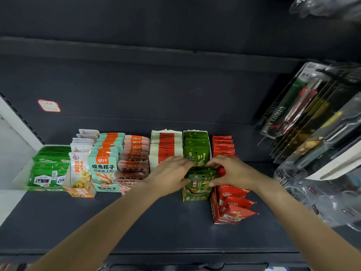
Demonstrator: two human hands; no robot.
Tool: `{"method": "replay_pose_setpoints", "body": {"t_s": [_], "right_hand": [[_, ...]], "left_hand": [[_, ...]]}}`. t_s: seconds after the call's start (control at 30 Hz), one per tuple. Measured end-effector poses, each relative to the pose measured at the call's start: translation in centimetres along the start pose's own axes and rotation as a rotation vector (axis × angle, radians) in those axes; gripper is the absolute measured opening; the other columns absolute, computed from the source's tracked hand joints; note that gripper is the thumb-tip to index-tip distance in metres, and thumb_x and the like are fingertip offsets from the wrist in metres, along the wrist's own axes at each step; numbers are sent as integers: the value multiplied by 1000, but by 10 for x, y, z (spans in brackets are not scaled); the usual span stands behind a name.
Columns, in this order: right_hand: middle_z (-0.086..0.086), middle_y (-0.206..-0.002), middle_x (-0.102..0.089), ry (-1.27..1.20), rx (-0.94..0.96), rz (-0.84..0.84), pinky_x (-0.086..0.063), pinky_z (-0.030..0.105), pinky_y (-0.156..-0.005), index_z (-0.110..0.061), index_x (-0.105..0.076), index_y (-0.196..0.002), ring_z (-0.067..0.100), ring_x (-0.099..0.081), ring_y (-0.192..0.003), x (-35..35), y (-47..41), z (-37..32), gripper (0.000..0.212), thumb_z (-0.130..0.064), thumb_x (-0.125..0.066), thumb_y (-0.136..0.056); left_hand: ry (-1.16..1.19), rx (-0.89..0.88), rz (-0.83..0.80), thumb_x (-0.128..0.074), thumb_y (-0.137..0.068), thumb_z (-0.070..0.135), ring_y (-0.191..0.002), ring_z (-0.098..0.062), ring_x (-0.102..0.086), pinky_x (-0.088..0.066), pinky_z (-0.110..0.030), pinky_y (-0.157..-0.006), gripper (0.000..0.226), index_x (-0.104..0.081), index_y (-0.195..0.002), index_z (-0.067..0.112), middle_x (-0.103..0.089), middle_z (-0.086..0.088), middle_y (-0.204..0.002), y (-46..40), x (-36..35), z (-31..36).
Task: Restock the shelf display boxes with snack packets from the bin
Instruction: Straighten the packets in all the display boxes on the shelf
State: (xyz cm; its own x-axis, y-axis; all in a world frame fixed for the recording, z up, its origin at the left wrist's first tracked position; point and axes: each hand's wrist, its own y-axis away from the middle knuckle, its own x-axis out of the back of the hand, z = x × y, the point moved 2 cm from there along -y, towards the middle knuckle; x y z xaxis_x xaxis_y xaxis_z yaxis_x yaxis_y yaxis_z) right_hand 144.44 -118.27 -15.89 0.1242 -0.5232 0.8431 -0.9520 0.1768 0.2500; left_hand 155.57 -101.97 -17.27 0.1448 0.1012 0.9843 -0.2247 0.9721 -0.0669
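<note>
A row of display boxes full of snack packets stands on the dark shelf [136, 222]. Both my hands meet over the green display box [195, 198] in the right half of the row. My left hand [172, 173] and my right hand [232, 171] grip a small stack of dark green snack packets [201, 179] from either side, at the front of that box. More green packets [196, 145] fill the box behind the stack. The bin is out of view.
Left of the green box stand a red-and-white packet box [166, 145], pink packets [134, 153], teal packets [105, 165], a white-orange box [80, 173] and a green tray [48, 169]. A red packet box [230, 208] sits right. Carded utility knives [297, 110] hang far right.
</note>
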Motion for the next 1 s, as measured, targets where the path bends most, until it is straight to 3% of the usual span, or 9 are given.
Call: {"method": "replay_pose_setpoints", "body": {"t_s": [0.2, 0.3, 0.4, 0.5, 0.6, 0.8, 1.0], "right_hand": [[-7, -140, -38, -130, -7, 221, -28, 21, -101, -21, -39, -142, 9, -35, -129, 6, -25, -13, 48, -35, -48, -96], [2, -140, -38, 28, -56, 243, -33, 27, -107, -15, -27, -148, 18, -39, -130, 4, -45, -8, 61, -26, -55, -94], [6, -123, -47, 66, -91, 328, -38, 31, -102, -10, -40, -139, 21, -47, -119, 7, -59, -4, 56, -21, -63, -89], [5, -111, -48, 111, -92, 402, -42, 33, -92, -12, -57, -115, 20, -46, -111, 14, -65, -4, 32, -17, -67, -85], [4, -106, -51, 157, -79, 374, -42, 34, -84, -12, -54, -101, 21, -49, -106, 14, -65, -6, 21, -15, -67, -85], [7, -114, -62, 169, -71, 306, -48, 35, -85, -15, -64, -115, 25, -58, -104, 9, -61, -7, 26, -14, -61, -90], [3, -103, -63, 144, 55, 575, -47, 31, -79, -14, -69, -111, 19, -58, -96, 13, -34, -13, 22, -14, -60, -90]], "left_hand": [[-112, 61, 16, -54, -92, 31, -125, -17, -37, -27, -27, -101, 54, -37, -140, 15, -45, -2, -134, -11, -1, 2], [-125, 69, 37, -54, -91, 37, -129, -17, -32, -26, -29, -105, 60, -33, -143, 14, -41, -2, -138, -12, -2, 3], [-97, 91, 38, -53, -90, 43, -133, -17, -29, -23, -30, -111, 67, -27, -146, 14, -36, -2, -143, -9, -7, 2], [-60, 86, 43, -53, -91, 43, -136, -16, -26, -21, -30, -112, 69, -24, -147, 15, -33, -1, -146, -7, -8, 1], [-34, 74, 54, -52, -92, 42, -136, -16, -25, -20, -29, -113, 68, -24, -147, 15, -32, -1, -147, -6, -8, 0], [-22, 71, 48, -50, -94, 42, -137, -15, -23, -20, -29, -115, 67, -21, -148, 15, -29, -1, -148, -4, -9, 0], [-57, 18, 68, -47, -95, 39, -137, -15, -25, -16, -27, -114, 63, -22, -148, 14, -30, -1, -148, -1, -7, 4]]}}
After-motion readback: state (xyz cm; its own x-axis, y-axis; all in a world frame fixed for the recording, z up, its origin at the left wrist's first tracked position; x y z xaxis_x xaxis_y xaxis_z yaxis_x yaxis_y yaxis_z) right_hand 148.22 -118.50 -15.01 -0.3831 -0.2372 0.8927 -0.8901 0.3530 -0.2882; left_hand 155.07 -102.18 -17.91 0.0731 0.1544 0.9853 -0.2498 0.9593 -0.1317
